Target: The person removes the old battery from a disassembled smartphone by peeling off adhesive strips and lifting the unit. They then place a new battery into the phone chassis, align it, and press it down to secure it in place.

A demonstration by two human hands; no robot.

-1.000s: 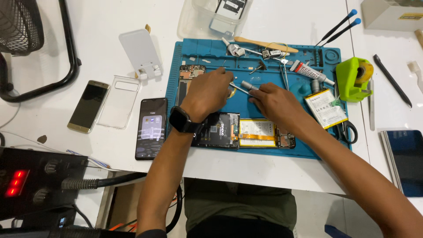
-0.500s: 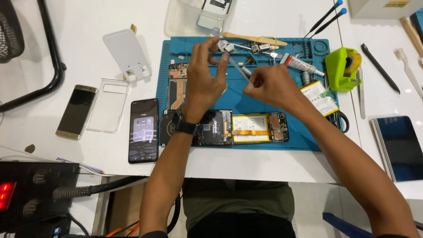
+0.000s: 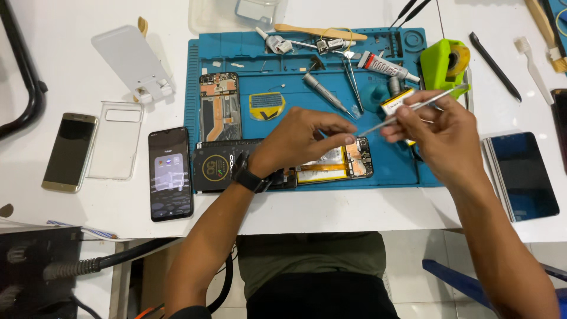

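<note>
On the white desk (image 3: 366, 212), from the left: a gold phone (image 3: 69, 152), a clear case (image 3: 116, 139), a lit dark phone (image 3: 170, 172), then the blue mat (image 3: 407, 168). The left hand (image 3: 301, 142) hovers above the opened phone (image 3: 331, 165), fingers pinched almost closed, apparently on something too small to see. The right hand (image 3: 443, 139) grips metal tweezers (image 3: 407, 109), tips pointing left. The tweezers look light, stiff and slippery, best held mid-shaft; the exposed board looks fragile.

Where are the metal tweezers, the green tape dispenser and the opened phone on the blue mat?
Metal tweezers (image 3: 413, 107), head view: on the middle of the shaft, held in the right hand (image 3: 440, 139).
Green tape dispenser (image 3: 438, 72), head view: on its green side wall.
Opened phone (image 3: 336, 164), head view: on its exposed battery, beneath the left hand (image 3: 301, 140).
</note>
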